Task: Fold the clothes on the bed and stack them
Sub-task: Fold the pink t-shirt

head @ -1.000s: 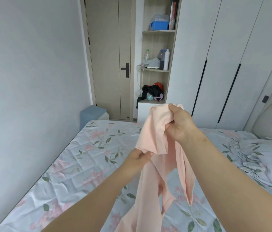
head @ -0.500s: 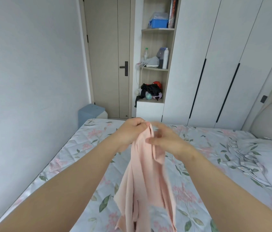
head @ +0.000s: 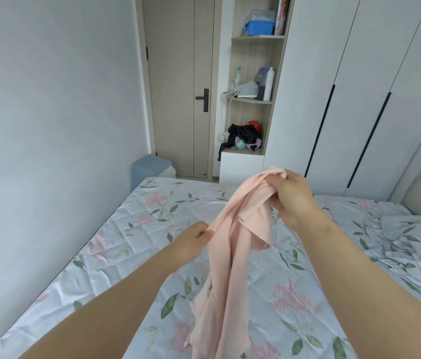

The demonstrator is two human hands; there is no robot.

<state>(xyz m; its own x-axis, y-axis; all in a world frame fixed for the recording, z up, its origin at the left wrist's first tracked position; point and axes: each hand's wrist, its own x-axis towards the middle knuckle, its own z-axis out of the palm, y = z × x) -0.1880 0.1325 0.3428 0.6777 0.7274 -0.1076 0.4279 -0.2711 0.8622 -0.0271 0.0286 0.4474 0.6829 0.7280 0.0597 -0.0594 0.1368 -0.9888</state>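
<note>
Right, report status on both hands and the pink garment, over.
Left grip pinches pink garment edge. Right grip holds its bunched top. Garment unfolded, hanging over floral bed. Crumpled quilt far right.

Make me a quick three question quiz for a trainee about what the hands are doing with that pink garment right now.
1. True or false: the pink garment is neatly folded already.
2. What does the left hand pinch?
3. Which hand grips the garment's bunched top? A. left hand B. right hand
Key: 1. False, it hangs crumpled. 2. The garment's side edge. 3. B.
</note>
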